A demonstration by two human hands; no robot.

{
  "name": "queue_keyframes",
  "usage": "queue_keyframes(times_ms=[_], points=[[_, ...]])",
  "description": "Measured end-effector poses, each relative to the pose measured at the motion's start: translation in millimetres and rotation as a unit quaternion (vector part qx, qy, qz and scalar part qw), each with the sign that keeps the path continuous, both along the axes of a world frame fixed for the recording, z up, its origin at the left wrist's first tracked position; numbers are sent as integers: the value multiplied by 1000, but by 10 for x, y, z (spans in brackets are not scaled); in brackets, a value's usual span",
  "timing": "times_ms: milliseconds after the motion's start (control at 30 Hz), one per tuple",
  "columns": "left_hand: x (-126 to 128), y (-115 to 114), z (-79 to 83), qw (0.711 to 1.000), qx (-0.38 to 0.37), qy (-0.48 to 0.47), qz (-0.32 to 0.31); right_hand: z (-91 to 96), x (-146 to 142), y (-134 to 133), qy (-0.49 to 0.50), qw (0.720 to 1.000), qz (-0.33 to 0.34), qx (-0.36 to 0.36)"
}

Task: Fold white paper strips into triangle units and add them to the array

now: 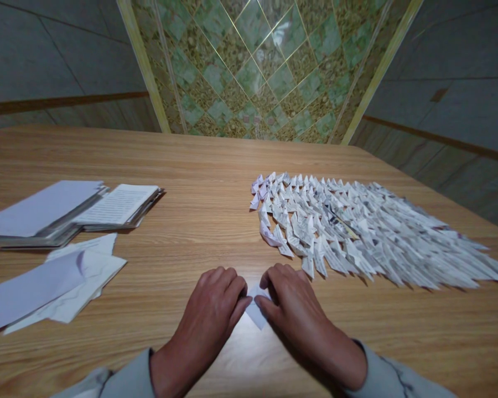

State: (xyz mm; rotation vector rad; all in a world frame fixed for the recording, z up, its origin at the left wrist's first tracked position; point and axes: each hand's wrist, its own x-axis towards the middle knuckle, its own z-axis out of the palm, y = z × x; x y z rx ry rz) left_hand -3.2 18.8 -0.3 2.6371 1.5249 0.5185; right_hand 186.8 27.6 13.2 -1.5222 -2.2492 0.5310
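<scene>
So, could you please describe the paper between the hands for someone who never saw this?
On the wooden table, look to the near side. There, between the left hand and right hand, is a small pale paper. Unlike the folded papers massed at right, it alone is being handled.

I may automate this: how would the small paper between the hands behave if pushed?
The small paper is probably light, being just a little piece between the left hand and right hand. Apparently folded, it may be stiffer than a flat sheet. Across the shiny tabletop, it would likely slide.
</scene>
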Motion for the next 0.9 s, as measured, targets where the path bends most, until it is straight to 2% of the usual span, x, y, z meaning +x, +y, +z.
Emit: queue_keyframes(times_ms=[167,300,433,567,667,767,833,900], points=[[8,-9,14,1000,-4,-8,-1,-22,18,7,5,1000,10,-2],[5,-24,36,998,-27,-54,2,-1,14,24,28,999,18,-7],[-25,-37,28,992,-57,-116,3,33,17,57,105,994,28,-17],[-66,-43,33,978,-97,-183,33,54,32,60,184,982,43,11],[-78,-43,109,947,-183,-259,42,63,40,36,208,975,64,50],[-64,-40,190,884,-299,-359,14,82,50,17,219,970,80,61],[-52,-39,210,845,-336,-416,7,106,56,14,240,967,76,30],[-47,-45,206,834,-333,-439,12,133,57,17,270,960,62,-25]])
